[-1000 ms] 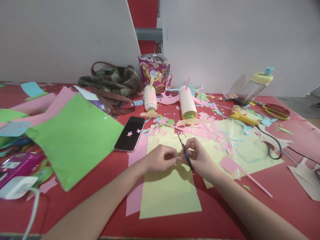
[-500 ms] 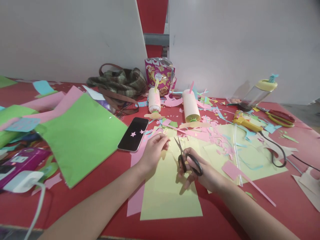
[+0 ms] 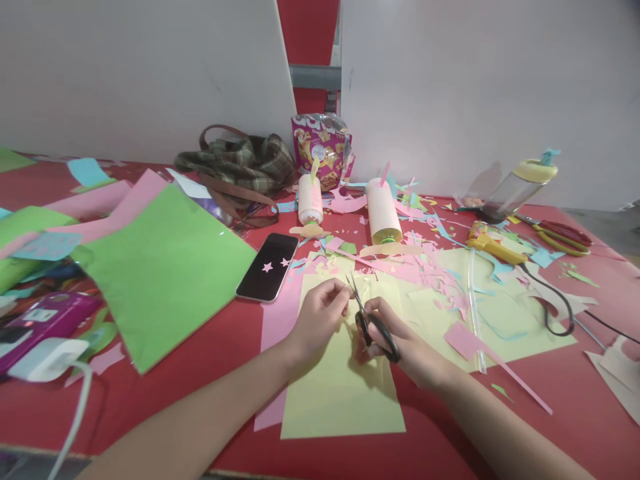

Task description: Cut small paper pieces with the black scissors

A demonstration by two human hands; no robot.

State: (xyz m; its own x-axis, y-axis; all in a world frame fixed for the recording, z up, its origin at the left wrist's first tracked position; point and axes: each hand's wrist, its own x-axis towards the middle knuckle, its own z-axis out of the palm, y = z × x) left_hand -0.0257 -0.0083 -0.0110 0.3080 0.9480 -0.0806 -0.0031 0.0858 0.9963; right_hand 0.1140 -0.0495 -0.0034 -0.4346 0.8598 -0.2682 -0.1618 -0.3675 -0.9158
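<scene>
My right hand [image 3: 400, 340] grips small black-handled scissors [image 3: 373, 323], their blades slightly apart and pointing up toward my left fingertips. My left hand [image 3: 320, 317] is pinched shut on a tiny scrap of paper that I cannot make out clearly, right at the blade tips. Both hands hover over a pale yellow sheet [image 3: 340, 393] lying on the red table [image 3: 150, 400]. A pink sheet [image 3: 280, 320] peeks out under the yellow one on its left.
A black phone [image 3: 267, 267] with two pink stars lies left of my hands. A large green sheet [image 3: 160, 267], two paper-wrapped rolls [image 3: 383, 212], a plaid bag [image 3: 235, 167], a snack pouch [image 3: 320, 143], a yellow glue gun [image 3: 493, 243], red-handled scissors [image 3: 557, 233], a bottle [image 3: 520, 183] and many paper scraps surround them.
My hands were together, then parted as the left reached forward. Now the left hand has come back to the scissor tips with its fingers pinched. The right hand still holds the scissors.
</scene>
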